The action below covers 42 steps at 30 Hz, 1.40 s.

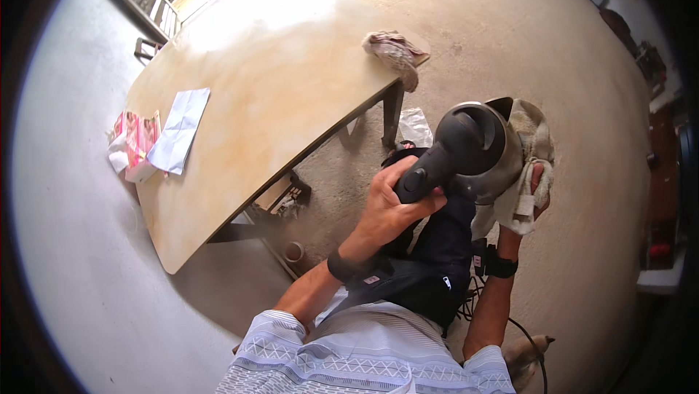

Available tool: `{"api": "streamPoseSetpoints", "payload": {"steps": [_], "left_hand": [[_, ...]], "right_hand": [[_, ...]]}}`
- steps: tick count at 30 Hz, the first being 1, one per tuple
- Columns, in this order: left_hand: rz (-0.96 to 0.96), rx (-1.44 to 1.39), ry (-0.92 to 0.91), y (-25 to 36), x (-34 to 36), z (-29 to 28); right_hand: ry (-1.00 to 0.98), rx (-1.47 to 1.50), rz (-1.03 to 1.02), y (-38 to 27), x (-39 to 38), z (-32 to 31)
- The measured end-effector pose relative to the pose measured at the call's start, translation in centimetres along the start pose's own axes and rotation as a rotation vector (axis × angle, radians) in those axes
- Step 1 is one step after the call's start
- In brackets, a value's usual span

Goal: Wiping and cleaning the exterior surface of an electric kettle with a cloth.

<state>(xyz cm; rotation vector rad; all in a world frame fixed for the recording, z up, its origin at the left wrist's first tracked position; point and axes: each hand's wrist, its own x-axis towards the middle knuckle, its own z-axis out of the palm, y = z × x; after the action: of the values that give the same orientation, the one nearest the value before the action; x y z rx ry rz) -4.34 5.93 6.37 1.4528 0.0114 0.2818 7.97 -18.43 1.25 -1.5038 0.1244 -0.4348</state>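
An electric kettle (470,139) with a black lid and handle and a metal body is held up in front of me, above my lap. My left hand (397,194) is wrapped round its black handle. On the kettle's right side, my right hand (539,190) presses a pale, damp-looking cloth (535,132) against the metal body. Most of the right fingers are hidden behind the folds of that cloth. The kettle's spout points away from me, toward the upper right.
A light wooden table (269,95) stands to the left. On it lie a folded white paper (180,130), a pink tissue pack (135,143) and a crumpled cloth (395,53) at the near corner. Cables (535,339) run by my right side. Several items line the right wall.
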Motion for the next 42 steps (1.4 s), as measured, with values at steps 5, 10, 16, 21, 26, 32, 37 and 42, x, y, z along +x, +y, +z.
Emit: {"api": "streamPoseSetpoints", "payload": {"steps": [5,10,16,21,26,32,37,42], "left_hand": [[0.128,-0.557,0.148,3.9,-0.2,-4.0],[0.577,-0.65,0.3,10.5,-2.6,-11.3],[0.839,-0.473,0.548,18.5,-6.5,-17.3],[0.839,-0.318,0.75,21.3,-7.7,-16.0],[0.834,-0.259,0.692,22.2,-8.2,-16.3],[0.743,-0.391,0.536,19.8,-7.3,-15.4],[0.693,-0.483,0.312,23.7,-7.8,-16.3],[0.651,-0.181,0.369,21.3,-7.2,-11.9]], "right_hand": [[-0.266,-0.368,-0.563,2.0,3.7,-0.1],[-0.771,0.757,0.122,-10.6,-0.4,9.8],[-1.072,1.045,0.218,-18.5,-3.3,23.5],[-0.836,0.928,0.139,-19.1,-4.3,35.8],[-1.017,-0.613,-0.726,-14.6,-2.9,35.7],[-0.982,0.088,-0.643,-13.4,9.2,25.5],[-0.46,0.283,-0.385,-28.7,12.1,10.1],[-0.416,0.604,-0.381,-36.5,17.8,-16.2]]}}
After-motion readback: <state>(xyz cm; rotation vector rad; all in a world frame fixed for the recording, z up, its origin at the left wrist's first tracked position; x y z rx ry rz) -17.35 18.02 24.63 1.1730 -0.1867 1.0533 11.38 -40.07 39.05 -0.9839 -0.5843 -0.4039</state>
